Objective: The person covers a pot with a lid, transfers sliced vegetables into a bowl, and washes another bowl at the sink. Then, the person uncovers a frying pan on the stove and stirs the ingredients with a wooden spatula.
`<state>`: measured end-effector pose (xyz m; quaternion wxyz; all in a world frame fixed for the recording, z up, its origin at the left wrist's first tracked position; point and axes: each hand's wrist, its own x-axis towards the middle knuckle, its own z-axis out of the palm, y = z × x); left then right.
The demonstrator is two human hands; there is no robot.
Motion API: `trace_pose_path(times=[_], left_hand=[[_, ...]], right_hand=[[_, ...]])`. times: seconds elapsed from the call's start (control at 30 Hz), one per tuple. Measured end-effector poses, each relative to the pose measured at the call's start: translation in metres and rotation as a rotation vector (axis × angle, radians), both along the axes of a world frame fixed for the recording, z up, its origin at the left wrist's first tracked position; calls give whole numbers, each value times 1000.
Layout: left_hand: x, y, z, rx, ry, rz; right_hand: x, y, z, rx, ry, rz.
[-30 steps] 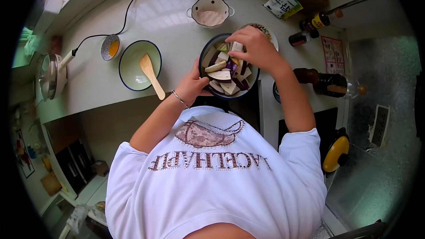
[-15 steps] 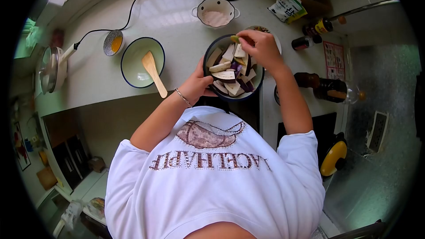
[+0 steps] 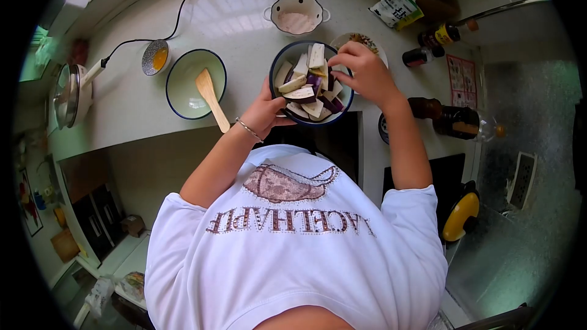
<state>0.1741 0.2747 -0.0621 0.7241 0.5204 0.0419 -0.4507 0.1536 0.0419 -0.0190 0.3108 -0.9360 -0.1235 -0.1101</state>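
A dark-rimmed bowl [image 3: 344, 110] full of cut eggplant pieces [image 3: 299, 93] is at the counter's front edge. My left hand [image 3: 264, 113] grips its left side, thumb at the rim and fingers beneath. Over the bowl's right rim is my right hand [image 3: 362, 73], thumb and forefinger bent toward the pieces; whether anything is between the fingertips is hard to make out. Partly behind the bowl and my right hand lies a plate [image 3: 380, 53] with chopped bits on it.
A green bowl [image 3: 181, 88] holds a wooden spatula [image 3: 211, 98]. Further left are a small bowl of yellow liquid [image 3: 160, 58] and a lidded pot [image 3: 70, 95]. Behind stands a white handled bowl [image 3: 298, 19]. Bottles [image 3: 422, 55] and a seasoning bag [image 3: 396, 6] are at the right.
The eggplant bowl has shifted left and slightly away from me with my left hand. My right hand has lowered from the bowl's far edge; the small greenish piece at its fingertips no longer shows.
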Motion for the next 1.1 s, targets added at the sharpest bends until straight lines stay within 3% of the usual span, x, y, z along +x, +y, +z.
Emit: trace_pose_path(times=[0.07, 0.5, 0.63, 0.7, 0.83, 0.9, 1.1], left_hand=[[1, 0, 0, -7, -8, -4], [1, -4, 6, 8, -47, 5], [0, -1, 6, 5, -15, 26], [2, 2, 4, 20, -14, 29], [4, 6, 2, 34, -19, 26], [3, 7, -1, 20, -32, 18], [-2, -2, 3, 33, -81, -4]], right_hand=[[-2, 9, 2, -270, -38, 112], [1, 25, -12, -409, -148, 8], [1, 8, 0, -161, -83, 32], [2, -13, 6, 93, 25, -173], [9, -60, -33, -103, 16, -365], [11, -69, -50, -264, 144, -435], [19, 5, -7, -57, -110, -285]])
